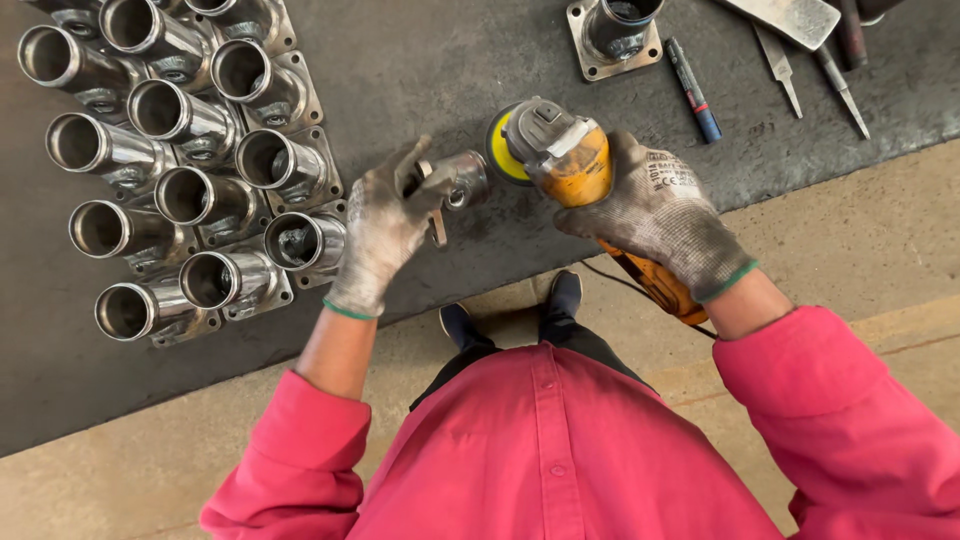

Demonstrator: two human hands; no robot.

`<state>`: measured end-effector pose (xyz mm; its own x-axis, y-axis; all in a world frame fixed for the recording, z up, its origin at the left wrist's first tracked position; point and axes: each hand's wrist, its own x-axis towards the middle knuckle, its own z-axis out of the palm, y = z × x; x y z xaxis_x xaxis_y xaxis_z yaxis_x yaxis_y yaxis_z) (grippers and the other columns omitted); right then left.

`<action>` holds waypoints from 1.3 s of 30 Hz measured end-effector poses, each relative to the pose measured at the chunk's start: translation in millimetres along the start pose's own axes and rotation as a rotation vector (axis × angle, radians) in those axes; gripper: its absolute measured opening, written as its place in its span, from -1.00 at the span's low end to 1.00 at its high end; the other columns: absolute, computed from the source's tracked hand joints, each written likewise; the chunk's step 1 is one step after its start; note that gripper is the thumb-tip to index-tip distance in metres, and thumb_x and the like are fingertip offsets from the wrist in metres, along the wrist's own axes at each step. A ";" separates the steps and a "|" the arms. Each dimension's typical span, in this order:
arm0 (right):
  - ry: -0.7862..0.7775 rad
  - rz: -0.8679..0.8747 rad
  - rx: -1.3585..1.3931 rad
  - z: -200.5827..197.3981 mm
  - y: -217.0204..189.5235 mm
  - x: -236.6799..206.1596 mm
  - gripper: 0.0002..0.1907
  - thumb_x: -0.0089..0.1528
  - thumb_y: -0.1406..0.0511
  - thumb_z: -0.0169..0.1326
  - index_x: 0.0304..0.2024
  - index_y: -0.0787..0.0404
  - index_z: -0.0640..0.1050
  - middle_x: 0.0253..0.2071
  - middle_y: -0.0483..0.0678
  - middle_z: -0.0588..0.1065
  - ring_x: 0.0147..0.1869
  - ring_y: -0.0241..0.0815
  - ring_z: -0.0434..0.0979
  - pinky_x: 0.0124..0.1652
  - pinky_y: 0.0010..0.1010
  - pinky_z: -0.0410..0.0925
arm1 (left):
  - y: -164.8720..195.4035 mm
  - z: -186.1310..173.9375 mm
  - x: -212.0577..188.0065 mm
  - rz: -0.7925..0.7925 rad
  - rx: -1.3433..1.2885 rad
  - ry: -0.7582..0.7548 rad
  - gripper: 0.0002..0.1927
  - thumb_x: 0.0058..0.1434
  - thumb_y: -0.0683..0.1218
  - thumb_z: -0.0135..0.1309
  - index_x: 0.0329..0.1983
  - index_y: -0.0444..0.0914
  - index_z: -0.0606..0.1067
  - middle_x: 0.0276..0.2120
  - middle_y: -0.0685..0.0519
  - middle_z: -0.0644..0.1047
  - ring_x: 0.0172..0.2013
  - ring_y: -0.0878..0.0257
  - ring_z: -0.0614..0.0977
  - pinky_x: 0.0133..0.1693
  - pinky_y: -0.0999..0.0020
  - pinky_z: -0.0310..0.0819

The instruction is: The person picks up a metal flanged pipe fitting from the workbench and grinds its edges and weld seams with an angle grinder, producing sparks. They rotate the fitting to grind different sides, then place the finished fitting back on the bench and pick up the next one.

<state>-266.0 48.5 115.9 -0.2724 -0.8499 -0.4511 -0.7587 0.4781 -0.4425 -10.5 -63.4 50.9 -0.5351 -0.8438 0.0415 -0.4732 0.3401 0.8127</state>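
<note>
My left hand (385, 225), in a dirty grey glove, grips a shiny metal tube fitting with a flat flange (455, 180) and holds it over the dark mat (420, 70). My right hand (655, 210), gloved too, is wrapped around an orange angle grinder (570, 165). The grinder's yellow disc (500, 150) faces the end of the fitting, touching or nearly touching it. The grinder's cord runs back under my right wrist.
Several polished tube fittings on square flanges (180, 150) lie in rows at the left of the mat. Another fitting (615, 30), a blue marker (695, 90) and metal hand tools (800, 50) lie at the top right. My shoes (515, 315) stand on a concrete floor.
</note>
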 end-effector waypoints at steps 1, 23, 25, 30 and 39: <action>-0.006 0.010 -0.015 -0.2 -2.8 1.9 -0.12 -0.11 -0.03 0.40 0.12 0.27 0.41 -0.03 0.15 0.57 0.08 0.12 0.59 0.04 -0.14 0.42 | 2.1 -0.2 -2.7 -0.077 0.019 -0.010 -0.37 0.20 -0.03 0.27 0.29 -0.37 0.43 -0.05 -0.22 0.62 -0.30 0.20 0.75 -0.27 0.30 0.62; 0.270 -0.704 -0.617 9.2 7.1 -20.2 -0.49 0.19 0.13 0.26 0.19 -0.21 0.47 0.00 0.02 0.48 -0.05 -0.12 0.60 -0.06 -0.30 0.51 | -16.0 1.5 7.7 -0.171 -0.018 -0.021 -0.37 0.19 -0.02 0.26 0.29 -0.35 0.44 -0.10 -0.21 0.66 -0.23 0.18 0.69 -0.15 0.35 0.57; 0.177 -0.576 -0.493 18.9 9.9 -29.0 -0.49 0.18 0.07 0.23 0.19 -0.16 0.47 -0.05 0.06 0.47 -0.12 -0.08 0.59 -0.12 -0.22 0.52 | -29.5 3.8 17.1 -0.262 -0.125 -0.056 -0.38 0.19 -0.03 0.24 0.28 -0.37 0.43 -0.17 -0.17 0.68 -0.32 0.27 0.67 -0.23 0.41 0.58; 0.059 -0.090 -0.269 48.4 -2.9 -51.9 -0.26 0.04 0.01 0.31 0.15 0.16 0.36 -0.15 0.10 0.51 -0.14 0.09 0.60 -0.14 -0.04 0.49 | -61.5 8.4 42.8 -0.220 -0.567 -0.093 -0.45 0.24 -0.12 0.28 0.21 -0.50 0.44 -0.16 -0.14 0.65 -0.25 0.36 0.66 -0.21 0.48 0.59; 0.029 -0.180 -0.135 47.5 14.5 -52.9 -0.24 0.03 -0.01 0.34 0.08 0.25 0.34 -0.10 0.14 0.53 -0.06 0.17 0.62 -0.09 -0.11 0.48 | -45.5 0.0 -3.3 0.548 0.043 0.099 -0.05 0.18 -0.11 0.29 0.47 -0.51 0.01 0.04 -0.44 0.52 0.03 -0.16 0.58 0.04 0.12 0.50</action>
<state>-234.5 110.9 96.6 -0.1411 -0.9257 -0.3510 -0.8686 0.2859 -0.4048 12.8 -76.1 13.8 -0.6436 -0.5732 0.5072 -0.1739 0.7549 0.6324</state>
